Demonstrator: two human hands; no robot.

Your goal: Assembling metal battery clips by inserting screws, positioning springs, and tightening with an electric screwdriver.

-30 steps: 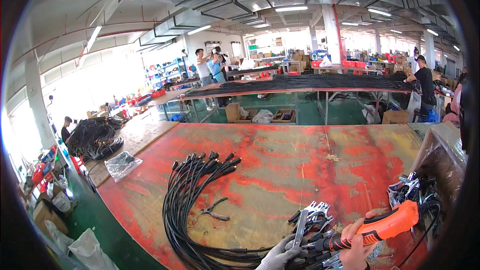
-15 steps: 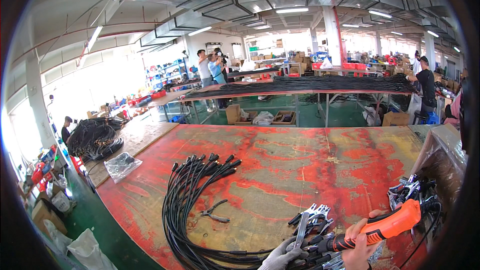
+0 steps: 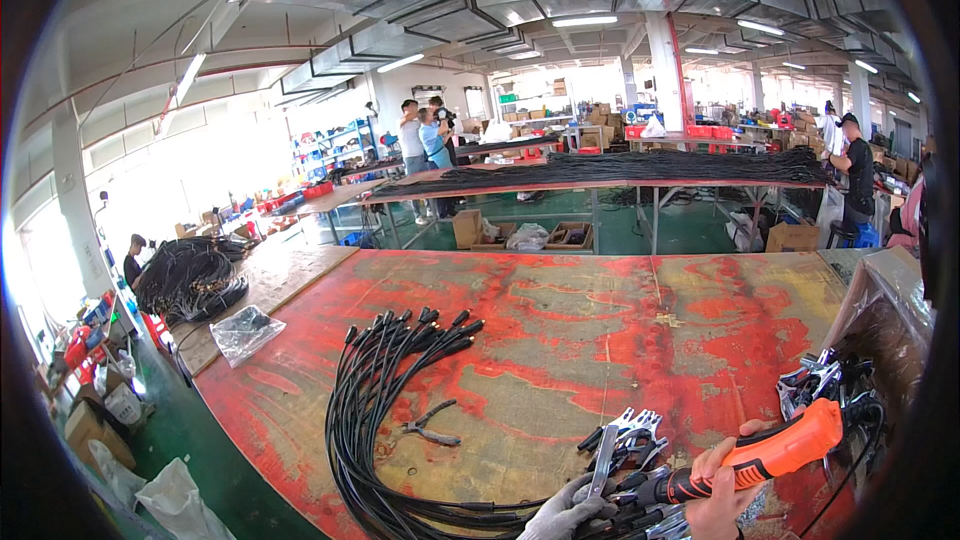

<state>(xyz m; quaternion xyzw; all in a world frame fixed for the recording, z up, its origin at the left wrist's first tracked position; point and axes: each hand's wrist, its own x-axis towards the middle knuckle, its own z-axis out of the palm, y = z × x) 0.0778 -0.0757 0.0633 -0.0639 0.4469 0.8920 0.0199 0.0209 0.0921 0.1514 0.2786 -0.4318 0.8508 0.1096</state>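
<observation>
At the front edge, my left hand (image 3: 568,515), in a pale grey glove, is closed around a metal clamp (image 3: 603,462) whose flat, shiny strip sticks up. My bare right hand (image 3: 716,502) grips an orange and black power screwdriver (image 3: 785,452), its black nose pointing left toward the clamp. The screwdriver's tip and the clamp's lower part are hidden among black and silver parts. Just beyond my left hand lies a small heap of silver clamps (image 3: 640,427). A curved bundle of black cables (image 3: 345,440) runs along the table to my left hand.
Pliers (image 3: 432,426) lie on the worn red table (image 3: 560,360) inside the cable curve. More clamps (image 3: 815,380) are piled at right beside a plastic-lined box (image 3: 890,305). A clear bag (image 3: 243,332) and coiled cables (image 3: 190,280) sit at left. People stand around farther tables.
My hands, the clamp and the screwdriver stay almost exactly in place. In the background, the person at the far right has shifted their arms, and people at the back have moved slightly.
</observation>
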